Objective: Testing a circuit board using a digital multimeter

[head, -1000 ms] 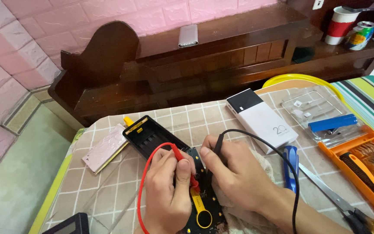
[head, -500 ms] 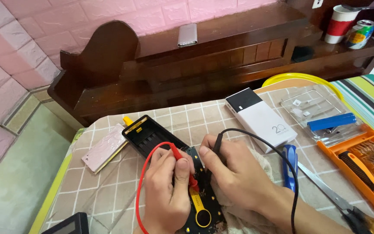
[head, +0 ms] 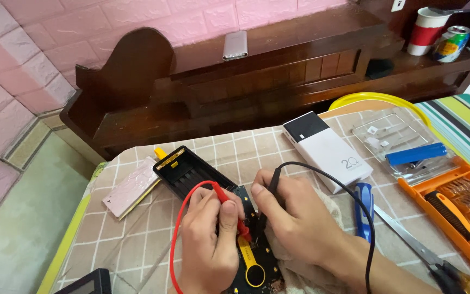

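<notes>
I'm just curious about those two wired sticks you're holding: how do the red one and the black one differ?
The red probe is in the left hand; the black probe is in the right hand. The red probe's wire loops out to the left, while the black probe's wire arcs right, over the wrist. The red probe slants down to the right; the black one stands steeper. Both point down at the dark circuit board.

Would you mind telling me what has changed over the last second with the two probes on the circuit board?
Almost nothing. The left hand still holds the red probe and the right hand the black probe, tips on the circuit board. The white power bank and orange screwdriver set stayed put.
</notes>
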